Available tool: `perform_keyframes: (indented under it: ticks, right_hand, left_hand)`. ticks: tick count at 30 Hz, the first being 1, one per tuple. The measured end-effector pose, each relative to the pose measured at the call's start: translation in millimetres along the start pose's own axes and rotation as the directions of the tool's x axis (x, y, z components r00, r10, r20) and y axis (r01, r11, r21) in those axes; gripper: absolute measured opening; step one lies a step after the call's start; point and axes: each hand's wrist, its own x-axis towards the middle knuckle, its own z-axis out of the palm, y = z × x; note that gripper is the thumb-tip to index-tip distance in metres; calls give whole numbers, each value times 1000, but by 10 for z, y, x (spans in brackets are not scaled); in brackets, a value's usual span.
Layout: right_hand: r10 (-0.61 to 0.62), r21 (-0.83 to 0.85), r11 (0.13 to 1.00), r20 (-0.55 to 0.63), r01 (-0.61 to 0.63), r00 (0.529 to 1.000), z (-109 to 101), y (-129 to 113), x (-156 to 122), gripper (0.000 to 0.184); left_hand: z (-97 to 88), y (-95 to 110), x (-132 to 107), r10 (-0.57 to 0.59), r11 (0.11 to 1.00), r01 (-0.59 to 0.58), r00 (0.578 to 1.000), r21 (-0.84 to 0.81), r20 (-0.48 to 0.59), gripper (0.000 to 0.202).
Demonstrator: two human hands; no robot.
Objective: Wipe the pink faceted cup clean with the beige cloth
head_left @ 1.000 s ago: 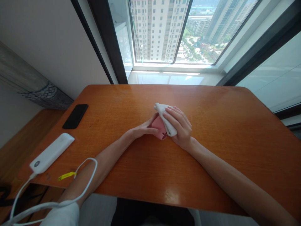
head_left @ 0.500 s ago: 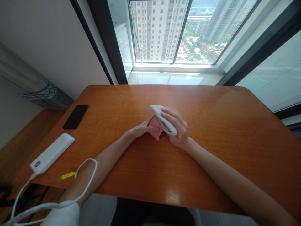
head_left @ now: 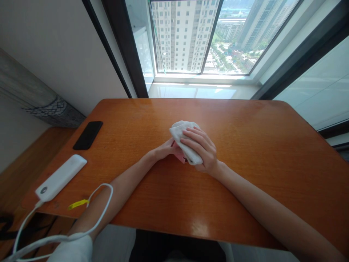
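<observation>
Above the middle of the wooden table (head_left: 141,120), my right hand (head_left: 205,151) is closed on a folded white cloth (head_left: 181,131), its fingers laid over the top. The cloth presses against a pink object (head_left: 178,153) with a dark opening at its lower edge; its kind cannot be made out. My left hand (head_left: 165,149) grips that pink object from the left, with the thumb on the near side. Cloth and right hand hide most of the pink object and the tips of my left fingers.
A black phone (head_left: 87,135) lies at the table's left side. Nearer me is a white power bank (head_left: 61,178) with a white cable (head_left: 106,207) looping over my left forearm. A yellow tag (head_left: 78,204) hangs by the cable. Beyond the far edge is a window (head_left: 188,40).
My right hand has slid the cloth slightly left and toward me, over the pink object, which now shows less. My left hand has stayed nearly still.
</observation>
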Motion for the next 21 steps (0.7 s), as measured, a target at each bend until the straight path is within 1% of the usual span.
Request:
perform_keyframes:
  ticks: [2, 4, 6, 8, 10, 12, 15, 18, 19, 21]
  right_hand:
    - [145, 67, 988, -47, -142, 988, 16, 55, -31, 51]
    - [280, 129, 955, -80, -269, 957, 28, 100, -55, 47]
    - [335, 160, 934, -88, -318, 938, 24, 115, -60, 47]
    - [321, 154, 939, -77, -307, 944, 2, 96, -39, 48]
    - [289, 124, 952, -52, -281, 956, -33, 58, 2, 51]
    - [265, 96, 960, -33, -261, 964, -69, 26, 46, 52]
    - [298, 99, 951, -40, -293, 954, -96, 16, 89, 54]
    - [371, 156, 919, -38, -362, 928, -85, 24, 99, 65]
    - [376, 175, 914, -22, -366, 927, -78, 22, 99, 67]
    - [347, 198, 918, 16, -343, 938, -68, 10, 101, 66]
  left_hand:
    - [7, 14, 0, 15, 999, -15, 1000, -50, 0, 83]
    - [16, 26, -2, 22, 996, -20, 1000, -90, 17, 92]
    - [21, 27, -5, 20, 995, -16, 999, -98, 37, 95]
    - [19, 16, -8, 27, 995, -25, 999, -97, 24, 99]
    - [12, -1, -9, 33, 995, -33, 999, -90, 2, 107]
    - [1, -9, -8, 21, 996, -21, 1000, -89, 3, 112]
    - [-14, 13, -2, 2, 997, 0, 1000, -71, 27, 108]
    - [-15, 53, -1, -2, 999, 3, 999, -33, 41, 103]
    - [-12, 63, -2, 1, 999, 0, 999, -33, 38, 103]
    - [-2, 69, -6, 9, 999, -8, 1000, -47, 27, 103]
